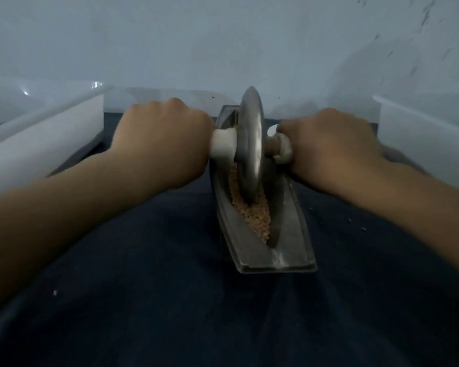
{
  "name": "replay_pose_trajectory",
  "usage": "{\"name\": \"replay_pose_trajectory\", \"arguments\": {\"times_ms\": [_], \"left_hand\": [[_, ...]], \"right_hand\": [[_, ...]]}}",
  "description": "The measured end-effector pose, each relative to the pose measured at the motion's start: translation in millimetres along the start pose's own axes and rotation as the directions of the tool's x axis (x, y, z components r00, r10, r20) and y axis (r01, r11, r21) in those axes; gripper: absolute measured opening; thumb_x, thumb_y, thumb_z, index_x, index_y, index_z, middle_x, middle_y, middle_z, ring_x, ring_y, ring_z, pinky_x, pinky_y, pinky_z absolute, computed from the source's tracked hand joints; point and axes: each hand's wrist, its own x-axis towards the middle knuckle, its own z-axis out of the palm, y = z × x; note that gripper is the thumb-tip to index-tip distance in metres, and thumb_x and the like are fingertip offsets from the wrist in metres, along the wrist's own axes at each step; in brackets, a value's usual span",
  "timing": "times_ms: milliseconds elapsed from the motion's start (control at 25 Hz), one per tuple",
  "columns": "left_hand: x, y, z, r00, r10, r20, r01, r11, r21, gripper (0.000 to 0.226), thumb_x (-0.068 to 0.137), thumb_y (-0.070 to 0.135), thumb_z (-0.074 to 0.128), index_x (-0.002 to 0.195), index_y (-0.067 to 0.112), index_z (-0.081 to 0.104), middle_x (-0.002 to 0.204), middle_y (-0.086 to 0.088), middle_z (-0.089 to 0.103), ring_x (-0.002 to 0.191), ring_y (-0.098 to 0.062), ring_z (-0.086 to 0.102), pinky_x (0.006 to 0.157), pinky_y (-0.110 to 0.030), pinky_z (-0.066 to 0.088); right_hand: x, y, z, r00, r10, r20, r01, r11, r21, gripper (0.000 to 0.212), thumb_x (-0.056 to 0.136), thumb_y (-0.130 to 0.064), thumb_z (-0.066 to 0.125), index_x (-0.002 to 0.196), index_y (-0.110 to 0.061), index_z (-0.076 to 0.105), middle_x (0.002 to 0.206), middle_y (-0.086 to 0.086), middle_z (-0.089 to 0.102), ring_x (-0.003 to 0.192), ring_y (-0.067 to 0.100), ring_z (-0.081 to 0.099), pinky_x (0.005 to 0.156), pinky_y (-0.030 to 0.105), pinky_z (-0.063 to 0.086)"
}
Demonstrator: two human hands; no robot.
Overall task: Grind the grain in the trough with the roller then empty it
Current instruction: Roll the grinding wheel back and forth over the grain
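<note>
- Head view: grain (252,215) is lying in the metal trough (292,234), under the upright roller (250,147)
- left hand (162,144) and right hand (329,149) are gripping the roller's white handles
- white bins (37,133) are flanking the dark cloth (170,300)

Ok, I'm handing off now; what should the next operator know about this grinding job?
Left hand grips the white handle left of the grey metal disc roller; right hand grips the one on its right. Roller stands in the long grey metal trough on the dark cloth, over tan grain. Grain looks coarse: grinding seems unfinished, trough not emptied. Left: roll more, then empty.
</note>
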Motion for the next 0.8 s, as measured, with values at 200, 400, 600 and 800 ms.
{"name": "replay_pose_trajectory", "arguments": {"times_ms": [200, 400, 600, 800], "left_hand": [[50.7, 4.2, 16.0, 0.973, -0.164, 0.161, 0.176, 0.982, -0.066, 0.017, 0.088, 0.021, 0.058, 0.102, 0.019, 0.067, 0.094, -0.013, 0.061, 0.085, -0.038, 0.062, 0.065, -0.037, 0.039], [-14.9, -5.2, -12.3, 0.999, 0.018, -0.038, -0.02, 0.998, -0.061, 0.019, 0.069, 0.029, 0.071, 0.065, 0.03, 0.053, 0.055, 0.007, 0.026, 0.042, -0.011, 0.016, 0.045, -0.018, 0.017], [7.3, 4.1, 4.4, 0.999, -0.045, 0.021, 0.045, 0.999, -0.008, 0.012, 0.077, 0.027, 0.066, 0.073, 0.026, 0.055, 0.058, 0.004, 0.03, 0.044, -0.017, 0.028, 0.046, -0.022, 0.022], [43.0, 2.6, 18.1, 0.962, -0.171, 0.212, 0.2, 0.972, -0.125, 0.016, 0.09, 0.029, 0.059, 0.101, 0.02, 0.065, 0.086, -0.006, 0.056, 0.074, -0.029, 0.055, 0.064, -0.037, 0.043]], "right_hand": [[67.3, -6.7, 8.5, 0.981, 0.112, 0.157, -0.126, 0.989, 0.083, 0.013, 0.092, -0.025, 0.062, 0.103, -0.024, 0.067, 0.102, 0.009, 0.063, 0.093, 0.034, 0.062, 0.068, 0.035, 0.04], [-10.7, 1.5, -12.6, 0.999, -0.044, -0.014, 0.044, 0.999, 0.029, 0.026, 0.073, -0.03, 0.067, 0.067, -0.03, 0.042, 0.057, -0.01, 0.038, 0.046, 0.014, 0.033, 0.045, 0.02, 0.021], [7.2, -1.0, 2.8, 0.999, 0.043, -0.021, -0.043, 0.999, 0.003, 0.026, 0.079, -0.029, 0.07, 0.071, -0.026, 0.045, 0.058, -0.007, 0.04, 0.048, 0.019, 0.042, 0.046, 0.021, 0.022], [66.8, -11.1, 3.6, 0.991, 0.064, 0.118, -0.067, 0.997, 0.021, 0.009, 0.094, -0.024, 0.059, 0.1, -0.024, 0.065, 0.099, 0.009, 0.063, 0.089, 0.034, 0.062, 0.065, 0.035, 0.037]]}}
